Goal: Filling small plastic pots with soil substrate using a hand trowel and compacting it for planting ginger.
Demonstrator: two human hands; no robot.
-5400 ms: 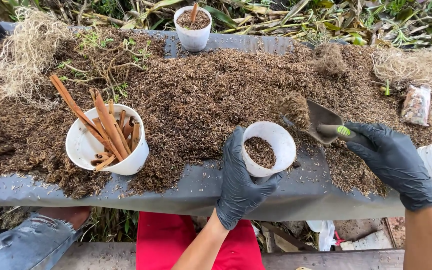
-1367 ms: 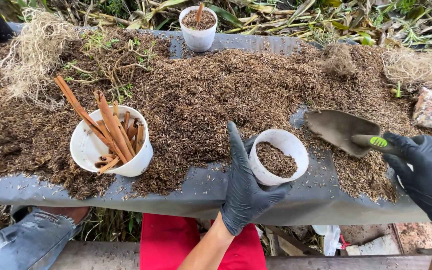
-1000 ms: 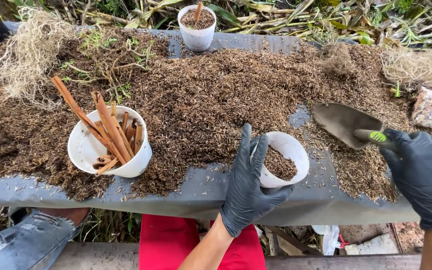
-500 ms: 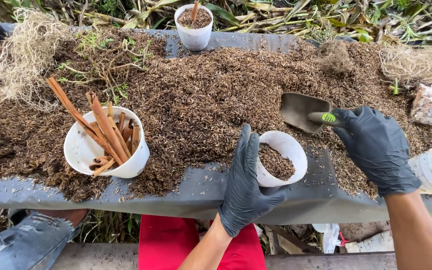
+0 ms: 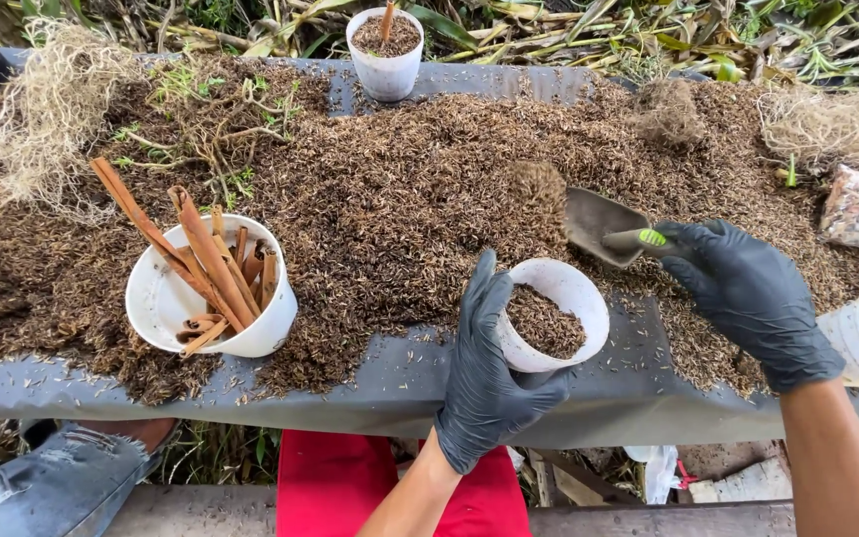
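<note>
Head view: left hand [image 5: 489,383] grips the tilted white pot [image 5: 554,313], right hand [image 5: 748,298] clenches the trowel [image 5: 603,227] just beyond it, so husk mix [image 5: 400,199] may spill.

Clear mottled packet [image 5: 853,206], far right

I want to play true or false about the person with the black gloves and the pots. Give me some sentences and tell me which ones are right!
1. The left hand holds a small white pot. True.
2. That pot is empty. False: brown mix lies in it, partly filling it.
3. The right hand holds a trowel with a green-tipped handle. True.
4. The bowl at the left holds green leaves. False: it holds brown sticks.
5. A far pot with one stick stands at the back of the table. True.
</note>
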